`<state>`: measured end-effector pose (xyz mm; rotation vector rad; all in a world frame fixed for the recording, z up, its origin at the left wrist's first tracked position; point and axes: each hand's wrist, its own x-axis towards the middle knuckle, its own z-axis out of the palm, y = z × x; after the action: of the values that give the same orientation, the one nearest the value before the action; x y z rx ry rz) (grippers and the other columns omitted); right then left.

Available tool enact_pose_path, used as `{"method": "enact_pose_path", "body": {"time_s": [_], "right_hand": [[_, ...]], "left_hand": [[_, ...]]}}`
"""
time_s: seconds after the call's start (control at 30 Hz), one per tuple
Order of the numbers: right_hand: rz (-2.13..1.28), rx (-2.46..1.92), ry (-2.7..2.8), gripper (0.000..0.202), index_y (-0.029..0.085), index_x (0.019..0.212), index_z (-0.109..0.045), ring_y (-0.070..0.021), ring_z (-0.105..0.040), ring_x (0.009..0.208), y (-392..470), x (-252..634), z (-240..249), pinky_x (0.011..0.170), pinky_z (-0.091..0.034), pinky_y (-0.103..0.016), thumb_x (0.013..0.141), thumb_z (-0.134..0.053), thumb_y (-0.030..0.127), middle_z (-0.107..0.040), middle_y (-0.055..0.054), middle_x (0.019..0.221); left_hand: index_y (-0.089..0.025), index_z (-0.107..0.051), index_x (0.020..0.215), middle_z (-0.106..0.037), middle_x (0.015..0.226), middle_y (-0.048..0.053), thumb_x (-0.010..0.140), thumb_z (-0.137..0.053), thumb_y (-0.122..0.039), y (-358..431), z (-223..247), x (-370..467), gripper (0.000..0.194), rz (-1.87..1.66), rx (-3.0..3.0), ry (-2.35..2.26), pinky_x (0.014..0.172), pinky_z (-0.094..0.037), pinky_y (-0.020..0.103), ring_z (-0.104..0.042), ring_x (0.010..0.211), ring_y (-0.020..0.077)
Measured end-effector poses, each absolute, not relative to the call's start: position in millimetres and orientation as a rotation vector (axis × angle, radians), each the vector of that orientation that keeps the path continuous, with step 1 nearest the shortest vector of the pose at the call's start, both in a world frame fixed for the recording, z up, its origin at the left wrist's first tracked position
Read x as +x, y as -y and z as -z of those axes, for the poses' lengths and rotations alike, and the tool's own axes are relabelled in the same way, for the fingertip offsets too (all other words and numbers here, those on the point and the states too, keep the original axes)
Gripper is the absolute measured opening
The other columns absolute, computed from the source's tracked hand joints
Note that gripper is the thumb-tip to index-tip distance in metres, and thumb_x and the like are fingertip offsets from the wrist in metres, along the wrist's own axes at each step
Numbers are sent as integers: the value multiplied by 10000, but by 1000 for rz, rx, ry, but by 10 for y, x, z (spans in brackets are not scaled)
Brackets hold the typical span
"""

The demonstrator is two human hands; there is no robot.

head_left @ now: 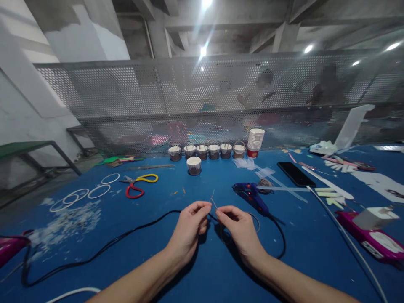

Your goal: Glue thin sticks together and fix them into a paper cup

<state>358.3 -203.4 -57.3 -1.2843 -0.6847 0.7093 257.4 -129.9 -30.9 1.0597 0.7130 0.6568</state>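
Note:
My left hand (190, 225) and my right hand (241, 231) are close together above the blue table, both with fingertips pinched. Between them a thin cord (213, 202) is held, its two ends crossing just above the fingertips. The rest of the cord loops down behind and to the right of my right hand. Straight ahead stands a small white cup (194, 165) with a dark wrapped lower part. To the right of my hands lies a blue hot glue gun (252, 195), with a ball of grey-brown cord (265, 185) beside it.
Several wrapped cups (213, 151) line the back, beside a stack of paper cups (256, 141). Scissors (137, 185) and white rings (99, 191) lie left. A black phone (296, 174) and a pink power strip (369, 237) are right. A black cable (126, 231) crosses the table.

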Motion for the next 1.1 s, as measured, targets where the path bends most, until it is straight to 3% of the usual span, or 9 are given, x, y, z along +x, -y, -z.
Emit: {"method": "enact_pose_path", "body": {"time_s": [0.17,0.33,0.4,0.53,0.7,0.83,0.9,1.0,1.1], "right_hand": [[-687,-1321,728,201,157,674,-690,-136,-507,560,2044,3572,560,530,-387,-242,657,-678,357,-634,-16,606],[-664,-1362,806,172,156,636,-682,-138,-521,566,2062,3561,561,557,-399,-245,659,-664,325,-645,-18,603],[-678,-1405,847,180,151,629,-674,-128,-501,539,2068,3554,575,545,-390,-242,671,-644,324,-621,-8,574],[-703,-1515,962,206,146,662,-665,-121,-485,521,2104,3564,554,518,-373,-236,720,-588,328,-600,-3,569],[-484,-1568,1287,130,178,743,-657,-168,-576,747,2318,3771,461,712,-419,-269,756,-572,277,-655,-33,772],[-175,-1766,1181,265,197,640,-543,-169,-548,641,2542,4207,492,642,-422,-285,806,-501,400,-584,-22,658],[-67,-1911,1008,267,200,695,-528,-187,-555,636,2571,4455,515,627,-429,-302,767,-526,457,-576,-28,660],[-142,-2058,968,336,179,862,-577,-231,-595,724,2460,4715,498,641,-445,-320,698,-581,472,-632,-79,789],[-298,-2058,1195,299,177,877,-635,-241,-608,785,2251,4789,447,680,-445,-312,716,-561,418,-666,-80,833]], "left_hand": [[-138,-597,712,-450,426,-71,642,-710,-322,1292,328,2580,227,-667,1067,-704,372,-244,149,-347,367,28],[-139,-596,724,-643,729,29,669,-690,-259,1276,278,2573,163,-663,1018,-666,335,-337,140,-504,436,48],[-139,-587,735,-657,795,50,696,-664,-224,1267,261,2568,121,-651,991,-632,331,-364,138,-547,467,63],[-128,-572,720,-650,709,40,733,-627,-154,1247,250,2555,62,-625,975,-617,393,-437,135,-580,480,71],[-122,-565,701,-622,628,23,757,-602,-110,1218,222,2537,68,-613,971,-652,476,-489,141,-603,510,79],[-117,-563,703,-621,630,30,758,-606,-109,1205,192,2542,71,-599,987,-665,497,-500,152,-615,523,90],[-115,-562,703,-621,632,34,759,-609,-114,1208,192,2550,72,-588,1000,-664,498,-502,158,-619,527,96],[-115,-564,712,-622,624,37,764,-604,-118,1222,209,2561,65,-565,1012,-673,495,-502,163,-620,519,99],[-120,-559,710,-621,612,33,767,-603,-127,1235,222,2566,73,-541,1014,-680,488,-497,160,-618,508,97]]}}
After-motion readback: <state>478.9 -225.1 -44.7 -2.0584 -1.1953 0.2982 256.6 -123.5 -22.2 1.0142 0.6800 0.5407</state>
